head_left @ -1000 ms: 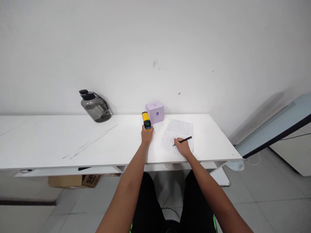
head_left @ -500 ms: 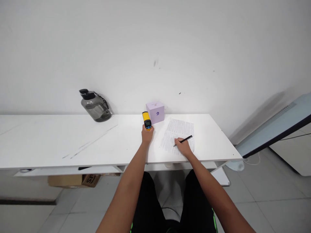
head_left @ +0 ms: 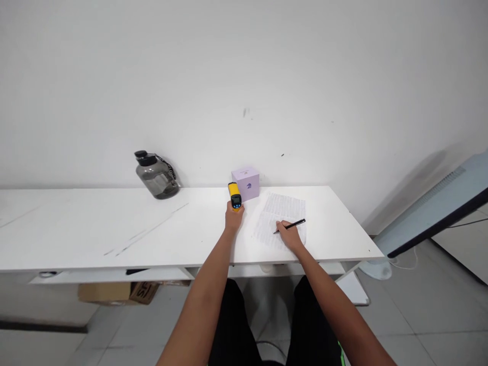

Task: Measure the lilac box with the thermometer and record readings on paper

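Observation:
My left hand [head_left: 234, 217] is wrapped round the handle of a yellow and black infrared thermometer [head_left: 235, 195], its small screen facing me. Just behind it stands a lilac box [head_left: 249, 187] with a dark purple emblem. In my right hand [head_left: 288, 235] is a black pen [head_left: 296, 223], tilted, with its tip down at the paper. That hand rests on a creased sheet of paper [head_left: 284, 205] covered in rows of faint print or writing; its lower part lies partly under the hand.
The white desk [head_left: 152, 229] runs along a wall. A grey translucent water bottle [head_left: 158, 179] stands at the back left. Below the desk lies a cardboard box [head_left: 110, 292]. A pale blue panel with a dark edge [head_left: 434, 208] stands to the right.
The whole scene sits slightly lower in view as the camera tilts. Both hands keep their grips; the thermometer and pen hold nearly the same places over the desk.

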Demonstrator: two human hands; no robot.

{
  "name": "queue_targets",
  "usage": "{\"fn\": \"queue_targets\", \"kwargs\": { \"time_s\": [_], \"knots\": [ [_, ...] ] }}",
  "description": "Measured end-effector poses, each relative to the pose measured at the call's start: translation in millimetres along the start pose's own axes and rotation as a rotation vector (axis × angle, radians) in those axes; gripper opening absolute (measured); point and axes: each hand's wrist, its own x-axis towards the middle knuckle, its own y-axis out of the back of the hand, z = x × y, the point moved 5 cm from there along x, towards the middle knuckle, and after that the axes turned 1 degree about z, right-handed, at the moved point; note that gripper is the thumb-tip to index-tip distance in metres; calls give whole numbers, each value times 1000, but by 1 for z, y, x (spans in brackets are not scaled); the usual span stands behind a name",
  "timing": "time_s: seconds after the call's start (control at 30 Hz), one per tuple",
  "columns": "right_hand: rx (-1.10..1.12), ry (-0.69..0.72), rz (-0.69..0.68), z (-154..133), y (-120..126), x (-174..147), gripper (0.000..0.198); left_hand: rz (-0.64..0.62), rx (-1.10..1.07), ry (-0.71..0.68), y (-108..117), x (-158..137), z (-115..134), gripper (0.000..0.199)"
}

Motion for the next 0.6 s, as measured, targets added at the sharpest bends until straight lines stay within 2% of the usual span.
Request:
{"fn": "queue_targets", "kwargs": {
  "time_s": [0.2, 0.4, 0.6],
  "knots": [
    [22, 4, 1, 3, -2, 4, 39, -140, 153, -132, -12, 6, 7, 63],
    [30, -4, 11, 2, -2, 4, 39, -309, 470, -283, -34, 5, 24, 59],
    [32, 3, 36, -1, -2, 4, 40, -310, 727, -325, -49, 0, 30, 52]
  ]
}}
